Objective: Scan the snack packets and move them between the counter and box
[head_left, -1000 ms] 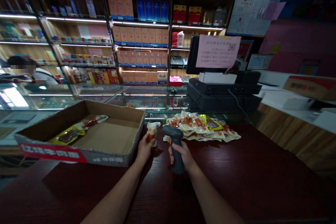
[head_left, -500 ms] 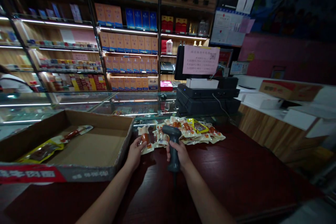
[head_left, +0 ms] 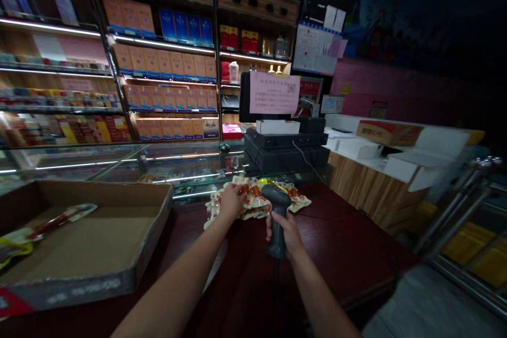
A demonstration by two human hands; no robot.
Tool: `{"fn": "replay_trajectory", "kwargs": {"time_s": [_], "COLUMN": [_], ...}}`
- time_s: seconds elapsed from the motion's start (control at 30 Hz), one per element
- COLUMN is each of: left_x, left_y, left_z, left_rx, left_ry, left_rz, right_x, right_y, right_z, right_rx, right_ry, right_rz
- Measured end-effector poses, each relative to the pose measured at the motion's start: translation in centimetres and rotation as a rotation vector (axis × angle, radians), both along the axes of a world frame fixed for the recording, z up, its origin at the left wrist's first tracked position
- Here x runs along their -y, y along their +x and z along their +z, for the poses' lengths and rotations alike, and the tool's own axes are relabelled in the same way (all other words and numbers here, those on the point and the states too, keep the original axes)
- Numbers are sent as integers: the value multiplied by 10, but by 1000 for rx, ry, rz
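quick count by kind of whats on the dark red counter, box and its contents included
scanner, held upright in the right hand: 1
cardboard box: 1
snack packs lying in the box: 2
heap of snack packs under the left hand: 1 heap, packs too overlapped to count
total: 5

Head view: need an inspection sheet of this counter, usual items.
Surface: dark red wooden counter, glass display case behind it.
Job's things: pile of snack packets at the counter's far edge; handheld barcode scanner upright beside it.
Clutter: open cardboard box on the left with a few packets inside.
Hands: left hand rests on the pile, grip unclear; right hand is closed round the scanner's handle.
Cables: one cable runs down from the register unit; scanner lead not clear.
Surroundings: lit shelves of boxed goods, pink notice on the monitor, white boxes on the side counter.
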State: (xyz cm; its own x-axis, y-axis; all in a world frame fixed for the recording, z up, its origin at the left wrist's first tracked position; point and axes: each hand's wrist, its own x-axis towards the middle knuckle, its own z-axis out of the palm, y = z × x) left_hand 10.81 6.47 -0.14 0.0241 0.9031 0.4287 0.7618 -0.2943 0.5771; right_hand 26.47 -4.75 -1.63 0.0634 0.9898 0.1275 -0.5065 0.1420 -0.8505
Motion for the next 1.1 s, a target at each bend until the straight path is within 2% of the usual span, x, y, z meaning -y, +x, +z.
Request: {"fn": "replay_trajectory", "kwargs": {"time_s": [0.1, 0.27, 0.5, 0.67, 0.77, 0.87, 1.0, 1.1], "left_x": [-1, -1, -8, -4, 4, 11, 16, 23], "left_y": [12, 23, 25, 2, -30, -81, -183, -276], "left_z": [-8, -21, -12, -9, 2, 21, 53, 72], "left_rx": [-234, -356, -356, -218, -158, -185, -344, -470], "left_ry": [31, -3, -77, -41, 12, 61, 68, -119], "left_rz": [67, 83, 72, 74, 88, 163, 290, 416], "right_x": [1, 4, 2, -1, -3, -5, -7, -11], "right_y": [7, 10, -2, -17, -33, -55, -91, -115], "right_z": [-3, -3, -5, -10, -9, -5, 0, -1], "right_rx": [-17, -34, -20, -10, 1, 30, 57, 77], "right_ry": [14, 4, -20, -31, -45, -68, -81, -68], "right_rz": [-18, 3, 34, 71, 116, 172, 282, 339]}}
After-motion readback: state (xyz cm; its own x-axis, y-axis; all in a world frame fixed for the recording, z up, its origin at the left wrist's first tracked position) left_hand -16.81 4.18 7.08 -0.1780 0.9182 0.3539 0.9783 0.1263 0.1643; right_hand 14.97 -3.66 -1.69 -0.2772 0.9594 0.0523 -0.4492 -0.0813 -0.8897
